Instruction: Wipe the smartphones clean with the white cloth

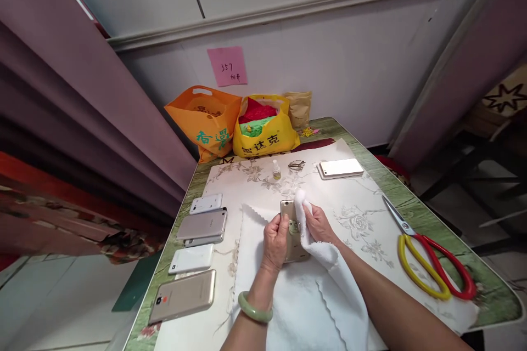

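My left hand, with a green bangle on its wrist, is closed around the left side of a gold smartphone, thumb on its back. The phone's back, with a camera and a round greenish sticker or ring, faces up. My right hand pinches a white cloth along the phone's right side, hiding part of it. The rest of the cloth hangs down over the table's near edge. Beyond the phone stand a small spray bottle and a pair of glasses.
Several phones, among them a gold one and a silver one, line the left edge. More phones lie stacked at the back right. Large scissors with yellow and red handles rest at right. Orange and yellow bags stand against the wall.
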Tool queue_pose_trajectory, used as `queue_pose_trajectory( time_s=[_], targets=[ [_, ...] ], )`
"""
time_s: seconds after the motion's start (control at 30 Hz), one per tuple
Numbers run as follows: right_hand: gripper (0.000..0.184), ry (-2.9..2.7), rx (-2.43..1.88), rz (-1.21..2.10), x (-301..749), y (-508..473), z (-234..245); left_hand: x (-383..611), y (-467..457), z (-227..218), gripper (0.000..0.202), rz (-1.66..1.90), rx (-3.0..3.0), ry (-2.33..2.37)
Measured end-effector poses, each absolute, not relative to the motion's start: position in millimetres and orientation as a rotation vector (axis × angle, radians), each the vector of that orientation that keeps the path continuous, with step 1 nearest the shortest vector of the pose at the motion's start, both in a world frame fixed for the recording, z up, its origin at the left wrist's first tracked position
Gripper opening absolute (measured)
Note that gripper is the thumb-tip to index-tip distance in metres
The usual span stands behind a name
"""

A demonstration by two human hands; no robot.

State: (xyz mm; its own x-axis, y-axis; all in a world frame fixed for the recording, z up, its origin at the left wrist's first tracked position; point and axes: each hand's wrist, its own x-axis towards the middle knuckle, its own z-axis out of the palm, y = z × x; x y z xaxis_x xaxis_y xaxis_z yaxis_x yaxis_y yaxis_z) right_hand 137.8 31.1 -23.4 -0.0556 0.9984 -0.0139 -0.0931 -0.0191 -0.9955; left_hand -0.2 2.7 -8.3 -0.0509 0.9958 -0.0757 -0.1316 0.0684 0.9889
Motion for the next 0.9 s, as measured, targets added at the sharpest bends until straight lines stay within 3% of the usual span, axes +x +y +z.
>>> queue_pose_trajectory(
  time_s=[0.27,0.43,0.57,0.7,0.9],
  targets=[
    [0.041,-1.554,-1.127,1.148,136.1,24.2,-21.6,-0.9,8.6,-9.7,0.046,1.565,0.71,1.28],
    [0.057,-1.141,-1.22,1.243,147.6,26.5,-21.2,-2.4,11.3,-12.2,0.045,1.698,0.51,1.197],
    [0.064,-1.007,-1.355,0.982,168.0,34.9,-16.3,-2.1,10.6,-15.0,0.043,1.69,0.413,1.103],
    [0.053,-1.129,-1.366,0.796,174.6,35.5,-13.2,-0.3,8.9,-14.5,0.038,1.675,0.467,1.069],
    [0.05,-1.175,-1.237,1.088,163.7,29.7,-18.6,2.1,3.6,-6.8,0.036,1.563,0.634,1.081]
  ],
)
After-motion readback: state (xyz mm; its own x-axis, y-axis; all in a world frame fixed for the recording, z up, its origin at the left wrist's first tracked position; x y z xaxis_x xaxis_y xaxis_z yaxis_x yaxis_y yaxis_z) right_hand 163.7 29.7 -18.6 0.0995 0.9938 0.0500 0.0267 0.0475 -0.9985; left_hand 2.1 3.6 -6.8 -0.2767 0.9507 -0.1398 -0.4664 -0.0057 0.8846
